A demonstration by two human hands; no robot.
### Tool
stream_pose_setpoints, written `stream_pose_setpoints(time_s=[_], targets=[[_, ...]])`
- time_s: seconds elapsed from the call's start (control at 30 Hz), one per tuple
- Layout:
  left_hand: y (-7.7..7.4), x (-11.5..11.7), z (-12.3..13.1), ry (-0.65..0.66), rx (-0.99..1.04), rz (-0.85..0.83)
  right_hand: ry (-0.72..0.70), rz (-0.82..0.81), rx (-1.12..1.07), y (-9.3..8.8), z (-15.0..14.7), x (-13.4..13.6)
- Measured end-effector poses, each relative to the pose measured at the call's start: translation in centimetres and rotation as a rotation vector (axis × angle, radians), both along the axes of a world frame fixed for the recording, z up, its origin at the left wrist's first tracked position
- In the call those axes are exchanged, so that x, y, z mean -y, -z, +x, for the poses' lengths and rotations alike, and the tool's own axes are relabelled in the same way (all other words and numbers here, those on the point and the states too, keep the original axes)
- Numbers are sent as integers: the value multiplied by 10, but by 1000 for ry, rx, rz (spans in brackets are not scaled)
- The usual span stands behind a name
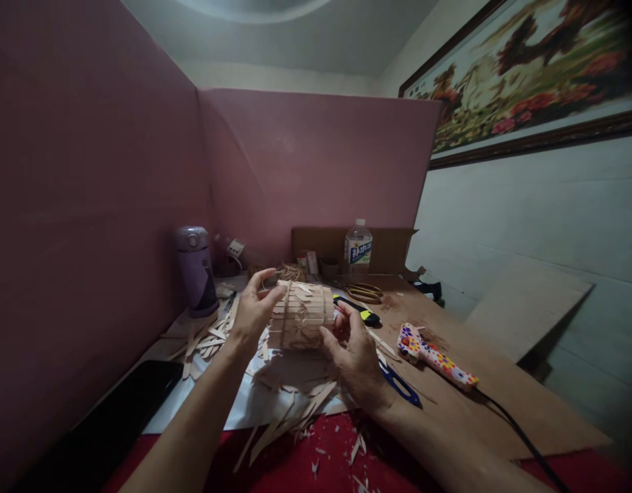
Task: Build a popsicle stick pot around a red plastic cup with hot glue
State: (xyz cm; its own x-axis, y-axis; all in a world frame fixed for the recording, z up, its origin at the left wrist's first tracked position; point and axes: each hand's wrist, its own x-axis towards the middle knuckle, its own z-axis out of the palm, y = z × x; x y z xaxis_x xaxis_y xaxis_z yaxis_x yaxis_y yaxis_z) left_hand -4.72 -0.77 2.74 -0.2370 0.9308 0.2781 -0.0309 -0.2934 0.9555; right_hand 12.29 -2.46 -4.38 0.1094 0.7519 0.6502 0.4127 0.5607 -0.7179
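There are two hands: one left hand (pixel 250 308) and one right hand (pixel 361 350). One cylinder (pixel 305 316) wears two bands (pixel 286 318). Loose sticks (pixel 213 337) run to dozens, too overlapped for an exact count. There is one glue gun (pixel 435 357) with one cord (pixel 515 425), one yellow-and-black tool (pixel 371 318), one pair of scissors (pixel 365 294) and one blue handle (pixel 404 385). One flask (pixel 196 270) and at least one bottle (pixel 358 250) appear; a further clear container (pixel 232 255) is too dim to name. Of pink panels (pixel 316 157) there are two. The rest are single: one slab (pixel 146 397), one white sheet (pixel 226 411), one red cloth (pixel 289 472), one framed picture (pixel 531 68), one leaning board (pixel 534 308).
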Motion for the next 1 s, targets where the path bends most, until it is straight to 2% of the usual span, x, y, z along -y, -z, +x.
stream_pose_setpoints(time_s=[0.1,0.2,0.43,1.0], targets=[[0,4,2,230,-39,15,-11,-10,-11,2,0,-2],[4,3,2,317,-16,5,-27,-24,-22,3,1,-2],[9,-2,-2,331,19,-7,-17,-4,1,-2,2,1],[7,0,-1,326,14,-23,-28,-5,18,-4,3,4]])
